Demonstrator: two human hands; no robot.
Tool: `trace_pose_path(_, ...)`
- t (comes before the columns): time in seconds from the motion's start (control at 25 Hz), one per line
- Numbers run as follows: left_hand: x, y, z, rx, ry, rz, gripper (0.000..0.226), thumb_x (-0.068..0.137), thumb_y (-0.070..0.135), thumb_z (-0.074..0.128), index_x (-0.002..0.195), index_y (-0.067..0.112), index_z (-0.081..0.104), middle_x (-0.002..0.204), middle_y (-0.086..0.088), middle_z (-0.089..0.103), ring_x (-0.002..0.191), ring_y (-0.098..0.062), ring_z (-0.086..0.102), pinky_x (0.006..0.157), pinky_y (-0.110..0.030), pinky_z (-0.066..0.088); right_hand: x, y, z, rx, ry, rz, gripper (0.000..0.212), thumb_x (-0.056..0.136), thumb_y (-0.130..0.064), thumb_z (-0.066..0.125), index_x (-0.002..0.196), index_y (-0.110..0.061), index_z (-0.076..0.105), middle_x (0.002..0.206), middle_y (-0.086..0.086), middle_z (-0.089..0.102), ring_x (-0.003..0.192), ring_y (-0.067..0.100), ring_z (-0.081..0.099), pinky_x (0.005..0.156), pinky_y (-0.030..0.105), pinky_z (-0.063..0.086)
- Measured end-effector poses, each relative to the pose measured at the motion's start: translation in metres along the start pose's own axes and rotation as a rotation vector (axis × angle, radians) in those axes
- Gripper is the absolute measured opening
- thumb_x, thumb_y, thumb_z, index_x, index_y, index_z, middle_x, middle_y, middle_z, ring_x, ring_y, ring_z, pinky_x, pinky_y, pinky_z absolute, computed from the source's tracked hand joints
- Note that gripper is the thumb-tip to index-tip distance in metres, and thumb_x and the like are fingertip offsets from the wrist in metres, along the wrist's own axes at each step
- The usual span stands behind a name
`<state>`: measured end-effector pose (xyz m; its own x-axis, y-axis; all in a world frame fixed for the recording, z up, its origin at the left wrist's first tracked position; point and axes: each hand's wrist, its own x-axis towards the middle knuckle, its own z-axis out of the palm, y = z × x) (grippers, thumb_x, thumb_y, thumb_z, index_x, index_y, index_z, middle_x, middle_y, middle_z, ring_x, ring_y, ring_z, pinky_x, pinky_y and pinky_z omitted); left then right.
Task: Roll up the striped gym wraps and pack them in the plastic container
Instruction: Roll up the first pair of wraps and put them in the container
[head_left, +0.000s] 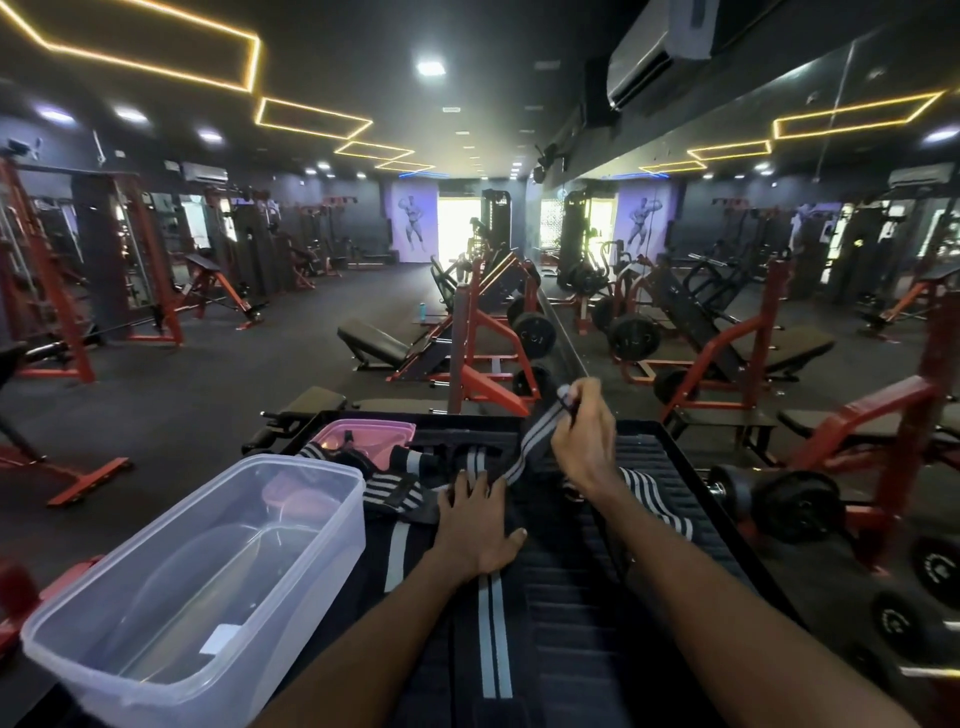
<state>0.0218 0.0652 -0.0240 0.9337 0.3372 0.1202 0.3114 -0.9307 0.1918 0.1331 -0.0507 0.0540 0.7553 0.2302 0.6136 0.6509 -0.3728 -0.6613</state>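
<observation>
Head view | left hand (475, 525) flat, pinning wrap (491, 631) to bench (649, 519) for rolling | right hand (584, 441) grip pinched on wrap's raised end | container (291, 561) left, empty.

Gym: weight machines (483, 322), benches (371, 340).

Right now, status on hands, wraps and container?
Left hand flat, pinning black-and-grey striped wrap. Right hand pinches its far end, lifted. Clear plastic container holds no wraps yet. Loose wraps lie beyond it.
</observation>
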Motion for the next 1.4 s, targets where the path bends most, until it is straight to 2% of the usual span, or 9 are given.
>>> trace_pose_path(0.16,0.000,0.004,-0.001,-0.031,0.070,-0.001,0.083,0.089,0.046,0.056,0.155,0.015,0.016,0.164,-0.014,0.012,0.150,-0.039,0.010,0.120,-0.059,0.015,0.017,-0.027,-0.020,0.164,0.134,-0.034,0.037,0.089,0.005,0.051,0.123,-0.011,0.047,0.107,0.008,0.060,0.094,0.022,0.059,0.077,0.036,0.051)
trace_pose_path(0.32,-0.003,0.002,-0.002,-0.115,0.084,-0.029,0.086,0.089,0.044,0.057,0.156,0.018,0.009,0.166,-0.009,0.007,0.150,-0.039,0.009,0.117,-0.063,0.017,0.026,-0.044,-0.030,0.181,0.317,-0.104,0.034,0.087,0.010,0.048,0.117,-0.003,0.054,0.102,0.005,0.057,0.092,0.016,0.055,0.077,0.023,0.042)
trace_pose_path(0.52,-0.004,-0.008,0.000,-0.102,0.096,-0.019,0.085,0.087,0.049,0.053,0.155,0.024,0.008,0.164,-0.007,0.014,0.145,-0.040,0.023,0.113,-0.062,0.029,0.036,-0.043,-0.038,0.089,0.451,-0.076,0.040,0.084,0.018,0.044,0.119,0.002,0.054,0.108,0.019,0.059,0.089,0.015,0.053,0.078,0.025,0.046)
trace_pose_path(0.68,-0.008,-0.014,0.003,-0.136,0.030,-0.083,0.082,0.089,0.044,0.052,0.155,0.024,0.007,0.165,-0.008,0.011,0.145,-0.046,0.019,0.109,-0.064,0.033,0.044,-0.039,-0.060,0.085,0.565,0.078,0.040,0.086,0.018,0.041,0.121,0.001,0.053,0.109,0.016,0.058,0.088,0.016,0.047,0.068,0.005,0.035)
trace_pose_path(0.96,-0.007,-0.018,0.006,-0.121,-0.022,-0.121,0.080,0.092,0.046,0.047,0.157,0.023,0.006,0.166,-0.009,0.008,0.145,-0.050,0.018,0.114,-0.060,0.025,0.044,-0.024,-0.070,0.262,0.584,0.245,0.038,0.083,0.013,0.040,0.115,-0.005,0.050,0.108,0.015,0.060,0.093,0.027,0.055,0.069,0.024,0.032)
trace_pose_path(1.12,0.000,-0.019,0.004,-0.141,-0.083,-0.174,0.076,0.091,0.049,0.046,0.155,0.023,0.013,0.164,-0.010,0.015,0.142,-0.051,0.022,0.114,-0.060,0.025,0.036,-0.006,-0.064,0.288,0.315,0.265,0.029,0.087,0.003,0.047,0.109,-0.014,0.053,0.093,0.002,0.060,0.092,0.028,0.062,0.077,0.043,0.050)
trace_pose_path(1.24,0.001,-0.014,0.003,-0.130,-0.094,-0.189,0.075,0.092,0.049,0.044,0.155,0.020,0.015,0.163,-0.011,0.017,0.142,-0.049,0.022,0.115,-0.060,0.023,0.018,0.012,-0.050,-0.092,-0.097,0.267,0.014,0.089,-0.009,0.055,0.100,-0.018,0.055,0.100,0.007,0.064,0.099,0.033,0.063,0.081,0.040,0.048)
trace_pose_path(1.32,0.000,-0.012,0.003,-0.140,-0.076,-0.190,0.074,0.093,0.048,0.044,0.154,0.018,0.015,0.163,-0.012,0.017,0.143,-0.048,0.023,0.115,-0.059,0.022,0.007,0.022,-0.045,-0.367,-0.324,0.318,0.024,0.090,-0.020,0.060,0.111,-0.017,0.052,0.118,0.014,0.059,0.113,0.040,0.058,0.089,0.046,0.048)
trace_pose_path(1.4,-0.001,-0.013,0.004,-0.164,-0.051,-0.203,0.074,0.092,0.047,0.044,0.154,0.018,0.016,0.162,-0.012,0.020,0.142,-0.047,0.025,0.114,-0.059,0.024,-0.002,0.027,-0.036,-0.720,-0.306,0.141,0.048,0.084,-0.023,0.069,0.125,-0.013,0.047,0.135,0.018,0.047,0.124,0.042,0.049,0.098,0.054,0.043)
